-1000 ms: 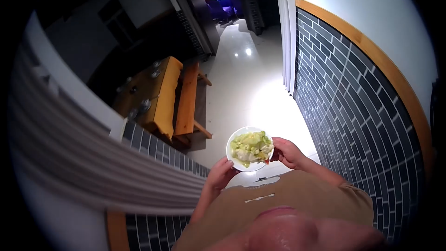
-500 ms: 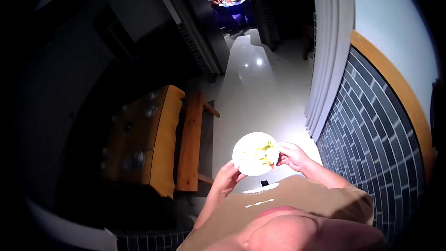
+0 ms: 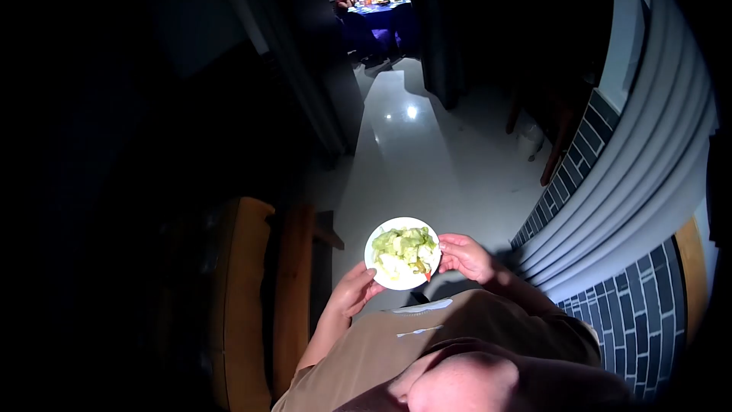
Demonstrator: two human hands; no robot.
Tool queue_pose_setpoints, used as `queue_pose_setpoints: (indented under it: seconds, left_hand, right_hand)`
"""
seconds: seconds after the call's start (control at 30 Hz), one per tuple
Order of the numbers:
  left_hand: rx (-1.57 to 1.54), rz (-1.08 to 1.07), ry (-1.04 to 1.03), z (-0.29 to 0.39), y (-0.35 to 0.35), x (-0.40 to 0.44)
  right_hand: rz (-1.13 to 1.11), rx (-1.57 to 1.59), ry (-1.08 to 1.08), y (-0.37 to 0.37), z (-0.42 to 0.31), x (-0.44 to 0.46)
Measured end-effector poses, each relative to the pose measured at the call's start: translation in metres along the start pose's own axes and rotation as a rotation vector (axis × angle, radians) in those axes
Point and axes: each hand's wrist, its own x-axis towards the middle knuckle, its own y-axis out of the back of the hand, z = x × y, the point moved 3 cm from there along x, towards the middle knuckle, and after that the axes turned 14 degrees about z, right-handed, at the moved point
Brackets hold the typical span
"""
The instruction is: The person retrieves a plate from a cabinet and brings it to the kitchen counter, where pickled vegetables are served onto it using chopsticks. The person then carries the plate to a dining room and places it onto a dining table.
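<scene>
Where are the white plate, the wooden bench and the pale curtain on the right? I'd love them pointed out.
White plate (image 3: 370,249): head view, left side of its rim.
Wooden bench (image 3: 292,297): head view, its seat.
Pale curtain (image 3: 644,160): head view, its middle folds.

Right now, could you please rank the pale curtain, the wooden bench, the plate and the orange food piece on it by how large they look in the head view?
1. Pale curtain
2. Wooden bench
3. Plate
4. Orange food piece
</scene>
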Motion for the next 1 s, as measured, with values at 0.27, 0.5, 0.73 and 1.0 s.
queue_pose_setpoints:
  seconds: [0.27,0.5,0.73,1.0]
  left_hand:
    - [-0.011,-0.161,0.115,0.083,-0.034,0.266]
    - [-0.034,0.002,0.019,0.132,-0.116,0.491]
    - [-0.070,0.083,-0.001,0.269,-0.037,0.641]
    - [0.044,0.060,-0.025,0.384,-0.030,0.901]
  right_hand:
    - [0.144,-0.076,0.110,0.086,-0.128,0.188]
    - [0.126,-0.106,0.015,0.213,-0.269,0.391]
    - [-0.001,-0.136,-0.090,0.166,-0.328,0.622]
    - [0.046,-0.155,-0.034,0.212,-0.431,0.861]
